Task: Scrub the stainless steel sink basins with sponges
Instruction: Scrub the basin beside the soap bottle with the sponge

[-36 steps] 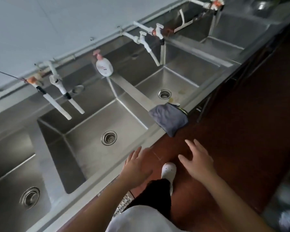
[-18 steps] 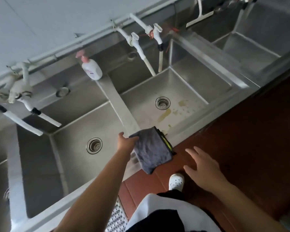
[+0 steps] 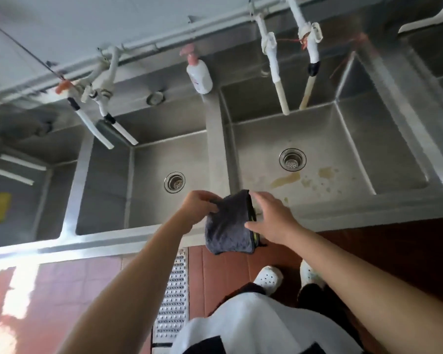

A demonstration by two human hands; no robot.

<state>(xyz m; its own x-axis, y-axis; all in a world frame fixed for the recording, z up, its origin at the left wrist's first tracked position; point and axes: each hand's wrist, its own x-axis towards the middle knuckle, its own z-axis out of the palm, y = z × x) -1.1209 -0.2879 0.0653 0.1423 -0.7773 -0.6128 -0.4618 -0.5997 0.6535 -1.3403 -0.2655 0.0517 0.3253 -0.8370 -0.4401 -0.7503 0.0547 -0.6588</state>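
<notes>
From the head view, our left hand [image 3: 198, 209] pinches the dark cloth [image 3: 228, 226] draped over the sink's front rim [image 3: 356, 215]; our right hand [image 3: 270, 218], fingers straight and apart, touches the cloth's right edge, nearest the stained basin [image 3: 317, 162]

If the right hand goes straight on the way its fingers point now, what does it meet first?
The right hand points up-left across the cloth, which it seems to touch already. Beyond the cloth, it would likely meet the divider between the basins, though depth is unclear.
</notes>
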